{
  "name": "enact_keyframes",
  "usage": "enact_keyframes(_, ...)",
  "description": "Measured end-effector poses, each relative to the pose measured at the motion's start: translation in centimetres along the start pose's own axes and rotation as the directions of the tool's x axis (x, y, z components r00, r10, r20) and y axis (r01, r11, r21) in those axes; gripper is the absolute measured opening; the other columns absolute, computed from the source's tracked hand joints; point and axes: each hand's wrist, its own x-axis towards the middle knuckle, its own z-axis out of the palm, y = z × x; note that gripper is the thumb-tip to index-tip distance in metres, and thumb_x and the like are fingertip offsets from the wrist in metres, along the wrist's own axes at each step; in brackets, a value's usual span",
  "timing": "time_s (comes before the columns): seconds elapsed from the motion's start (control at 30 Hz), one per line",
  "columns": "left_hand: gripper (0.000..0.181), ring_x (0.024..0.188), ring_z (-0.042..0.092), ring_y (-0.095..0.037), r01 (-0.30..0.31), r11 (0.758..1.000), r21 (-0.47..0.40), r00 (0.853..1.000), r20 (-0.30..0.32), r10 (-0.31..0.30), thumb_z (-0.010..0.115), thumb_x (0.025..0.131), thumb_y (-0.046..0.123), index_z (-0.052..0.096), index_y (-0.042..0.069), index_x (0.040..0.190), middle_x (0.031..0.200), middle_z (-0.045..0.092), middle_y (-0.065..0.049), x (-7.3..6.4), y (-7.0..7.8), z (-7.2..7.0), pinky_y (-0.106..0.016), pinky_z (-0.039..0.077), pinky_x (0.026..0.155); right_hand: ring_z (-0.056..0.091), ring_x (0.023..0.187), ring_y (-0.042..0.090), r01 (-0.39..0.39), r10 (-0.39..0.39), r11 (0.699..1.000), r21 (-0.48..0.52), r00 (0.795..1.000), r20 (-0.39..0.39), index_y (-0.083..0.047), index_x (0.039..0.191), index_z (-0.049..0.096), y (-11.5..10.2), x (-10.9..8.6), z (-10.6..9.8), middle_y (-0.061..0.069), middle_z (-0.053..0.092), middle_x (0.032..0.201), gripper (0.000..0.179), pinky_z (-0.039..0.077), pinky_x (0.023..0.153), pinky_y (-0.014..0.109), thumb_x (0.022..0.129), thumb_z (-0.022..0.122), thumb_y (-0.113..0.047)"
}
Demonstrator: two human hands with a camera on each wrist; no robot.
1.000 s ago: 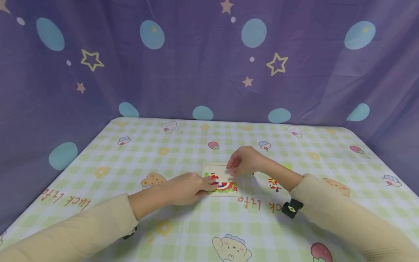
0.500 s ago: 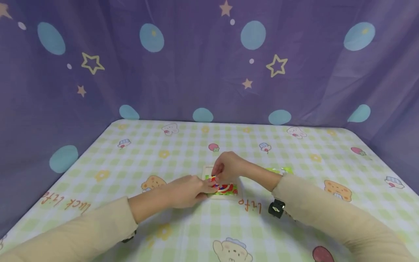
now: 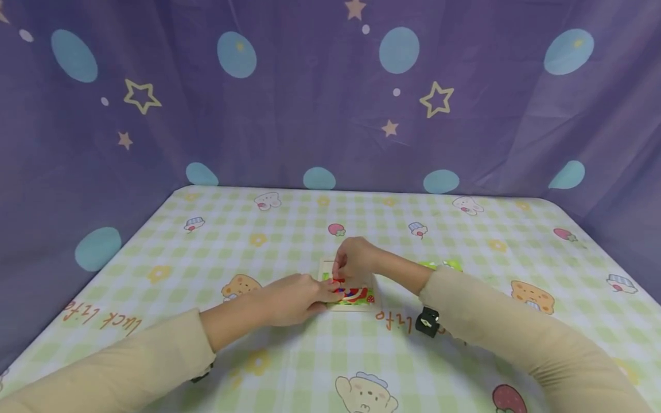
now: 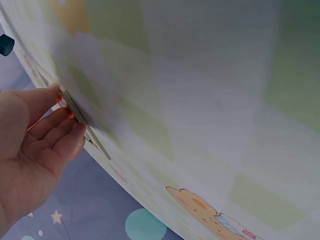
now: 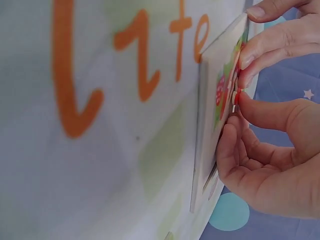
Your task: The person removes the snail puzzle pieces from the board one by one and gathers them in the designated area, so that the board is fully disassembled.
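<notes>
A flat wooden jigsaw board (image 3: 351, 310) lies mid-table, partly filled with red, green and blue picture pieces. My left hand (image 3: 296, 298) reaches in from the left, its extended fingers resting on the pieces; in the left wrist view its thumb touches the edge of the board (image 4: 95, 139). Over the board's upper left part is my right hand (image 3: 356, 261). In the right wrist view its thumb and index finger pinch a small red puzzle piece (image 5: 237, 96) against the board's face, beside the left fingertips. The fingers hide most of that piece.
Bright green puzzle pieces (image 3: 446, 265) lie right of the board, partly behind my right forearm. A checked, cartoon-printed cloth (image 3: 289, 373) covers the table. A purple curtain (image 3: 310, 115) hangs behind its far edge.
My right hand has moved left and down, from above the board's right side to beside the left fingertips, where it pinches a red piece. My left hand has stayed in place.
</notes>
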Motion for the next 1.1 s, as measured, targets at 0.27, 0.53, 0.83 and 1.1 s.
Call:
enact_keyframes(0.27,0.033,0.1,0.071,-0.022,0.036,0.999,0.022,0.999,0.003,-0.036,0.06,0.095,0.014,0.063,0.011,0.128,0.131,0.061,-0.008,-0.4,0.7,-0.1,-0.029,0.058,0.085,0.056,0.069,0.005,-0.021,0.021,1.0,0.021,1.0,0.023,-0.011,0.076,0.073,-0.2,0.1,0.2,0.0,0.072,0.078,0.009,0.044,0.064,0.013,0.084,0.074,-0.015)
enact_keyframes(0.53,0.034,0.119,0.062,-0.024,0.035,0.999,0.006,0.999,0.0,-0.035,0.059,0.095,0.014,0.062,0.01,0.129,0.132,0.059,-0.012,-1.0,0.9,0.0,-0.032,0.056,0.093,0.054,0.069,0.005,-0.03,0.03,0.999,0.03,0.999,0.03,-0.011,0.076,0.074,0.0,0.1,0.0,-0.001,0.072,0.078,0.01,0.042,0.062,0.013,0.084,0.074,-0.017)
enact_keyframes(0.83,0.034,0.122,0.06,-0.022,0.014,1.0,-0.017,1.0,-0.014,-0.014,0.06,0.094,0.011,0.063,0.008,0.128,0.131,0.061,-0.012,-1.0,0.7,0.1,-0.034,0.055,0.095,0.059,0.066,0.004,-0.164,0.14,0.933,0.32,0.985,0.096,-0.008,0.083,0.076,0.6,0.5,-0.2,0.0,0.074,0.076,0.004,0.049,0.066,0.014,0.081,0.076,-0.012)
enact_keyframes(1.1,0.035,0.122,0.06,-0.024,0.022,1.0,-0.008,1.0,0.018,-0.022,0.06,0.094,0.012,0.062,0.008,0.129,0.132,0.06,-0.013,-0.9,1.0,-0.2,-0.035,0.054,0.095,0.062,0.059,0.004,-0.217,0.186,0.848,0.483,0.976,0.111,-0.005,0.088,0.077,0.9,0.2,0.0,0.004,0.076,0.077,0.011,0.051,0.064,0.015,0.077,0.078,-0.004)
